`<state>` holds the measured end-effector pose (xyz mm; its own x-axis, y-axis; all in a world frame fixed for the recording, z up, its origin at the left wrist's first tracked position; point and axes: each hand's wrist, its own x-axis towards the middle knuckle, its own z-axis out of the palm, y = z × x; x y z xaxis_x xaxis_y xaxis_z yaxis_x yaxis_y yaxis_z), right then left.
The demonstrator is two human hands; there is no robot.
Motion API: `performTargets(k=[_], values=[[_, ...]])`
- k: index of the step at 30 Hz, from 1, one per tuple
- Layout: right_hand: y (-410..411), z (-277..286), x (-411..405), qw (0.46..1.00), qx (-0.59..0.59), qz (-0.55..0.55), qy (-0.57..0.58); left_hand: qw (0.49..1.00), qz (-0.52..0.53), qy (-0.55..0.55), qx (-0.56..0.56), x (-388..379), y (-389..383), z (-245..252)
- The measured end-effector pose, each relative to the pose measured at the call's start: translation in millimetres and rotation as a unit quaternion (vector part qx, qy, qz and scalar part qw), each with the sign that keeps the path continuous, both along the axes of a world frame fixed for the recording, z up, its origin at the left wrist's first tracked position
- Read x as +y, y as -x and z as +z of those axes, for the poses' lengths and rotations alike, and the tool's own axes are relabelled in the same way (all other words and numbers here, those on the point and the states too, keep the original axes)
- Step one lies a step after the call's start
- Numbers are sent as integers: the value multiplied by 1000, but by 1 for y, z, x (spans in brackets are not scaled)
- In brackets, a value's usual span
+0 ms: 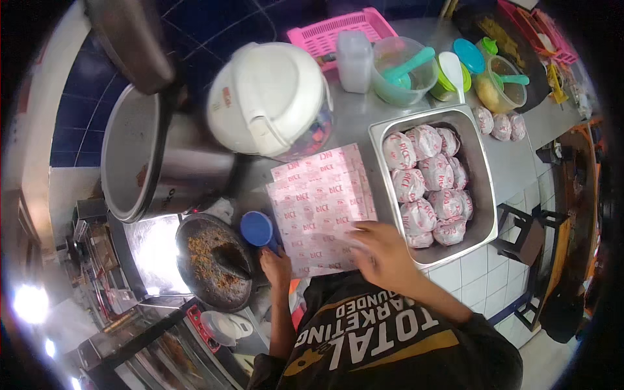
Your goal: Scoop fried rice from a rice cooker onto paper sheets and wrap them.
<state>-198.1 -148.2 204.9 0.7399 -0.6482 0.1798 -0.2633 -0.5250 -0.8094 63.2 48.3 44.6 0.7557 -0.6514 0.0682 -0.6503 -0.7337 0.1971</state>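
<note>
My left hand [276, 267] grips the handle of a blue plastic cup [256, 228], held left of the wrapping papers. Printed pink-and-white wrapping papers [312, 209] lie stacked and slightly askew on the metal counter. Over their right edge my right hand [382, 256] is spread and blurred, with nothing visible in it; whether it touches the top sheet I cannot tell. To its right, a deep steel pan [482, 234] holds several round bundles [436, 172] wrapped in the same printed paper. A dark stone mortar [214, 263] with orange-brown paste and a pestle [231, 261] sits left of the cup.
A large rice cooker [195, 161] stands with its lid [131, 44] raised. Behind the papers is a white rice cooker [268, 97]. Along the back are a pink basket [341, 34], a clear tub [404, 73] and a bowl [502, 87]. Three wrapped bundles [501, 126] lie beyond the pan.
</note>
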Motion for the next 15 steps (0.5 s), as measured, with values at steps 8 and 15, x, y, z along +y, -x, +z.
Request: performTargets(k=[8,15], values=[[-90,-144,31,951,282,-25,121,916,-42,267,296,-9,-25,83],[-115,-132,29,946,294,-14,134,954,-62,273,112,-24,-178,287]])
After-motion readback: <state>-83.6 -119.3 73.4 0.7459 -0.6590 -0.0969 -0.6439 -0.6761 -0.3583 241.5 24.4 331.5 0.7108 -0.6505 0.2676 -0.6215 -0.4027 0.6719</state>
